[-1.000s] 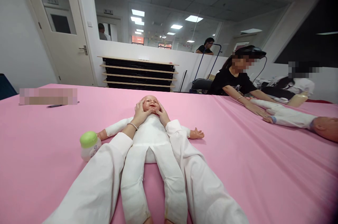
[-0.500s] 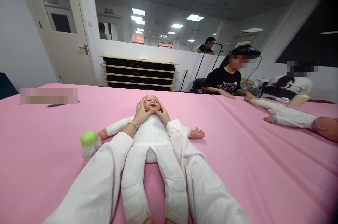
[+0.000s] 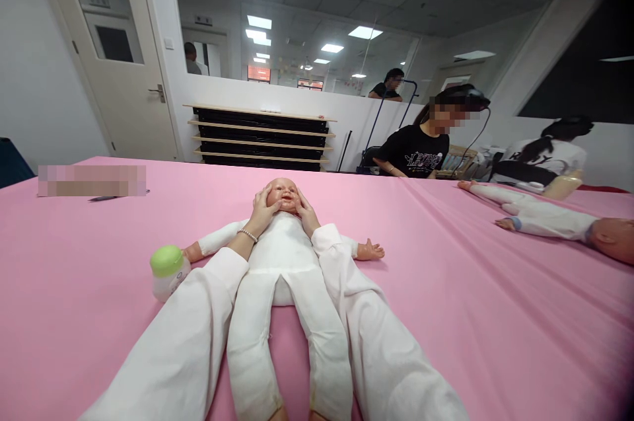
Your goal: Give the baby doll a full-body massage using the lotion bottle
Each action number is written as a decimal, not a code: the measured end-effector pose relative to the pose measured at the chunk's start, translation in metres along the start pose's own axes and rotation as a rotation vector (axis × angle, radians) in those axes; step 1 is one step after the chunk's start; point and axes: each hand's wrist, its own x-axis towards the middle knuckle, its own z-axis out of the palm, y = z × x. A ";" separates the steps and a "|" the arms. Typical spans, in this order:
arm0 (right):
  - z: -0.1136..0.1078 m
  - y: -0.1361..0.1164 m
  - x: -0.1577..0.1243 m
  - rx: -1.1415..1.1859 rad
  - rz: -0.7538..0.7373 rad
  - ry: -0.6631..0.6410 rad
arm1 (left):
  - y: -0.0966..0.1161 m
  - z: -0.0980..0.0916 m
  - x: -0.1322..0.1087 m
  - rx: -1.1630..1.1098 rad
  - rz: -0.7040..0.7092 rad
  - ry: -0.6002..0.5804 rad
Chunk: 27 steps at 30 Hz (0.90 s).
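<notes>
A baby doll [image 3: 282,256] in a white suit lies on its back on the pink table [image 3: 470,302], head away from me, arms spread. My left hand [image 3: 261,209] cups the left side of the doll's head [image 3: 282,194], thumb on its cheek. My right hand [image 3: 306,212] presses against the other cheek. Both my arms are in white sleeves; a bead bracelet is on my left wrist. A small bottle with a green cap [image 3: 168,271] stands just left of my left forearm.
A second doll [image 3: 549,223] lies at the table's right side. A person in black [image 3: 421,150] and another in white [image 3: 545,156] sit beyond it. A pen [image 3: 106,197] lies far left. Stacked black trays [image 3: 260,137] and a door [image 3: 106,51] stand behind.
My hands have shifted slightly on the doll's cheeks. The person in black has pulled both arms back off the second doll and leaned away.
</notes>
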 end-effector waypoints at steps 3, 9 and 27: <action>0.001 0.001 0.000 -0.015 -0.002 0.005 | 0.000 0.000 0.001 -0.036 -0.016 0.011; -0.002 -0.002 0.002 -0.219 0.003 0.060 | 0.025 -0.004 -0.003 -0.032 -0.048 0.034; 0.189 -0.086 -0.122 0.117 0.652 -0.241 | 0.068 -0.172 -0.159 0.985 0.377 0.254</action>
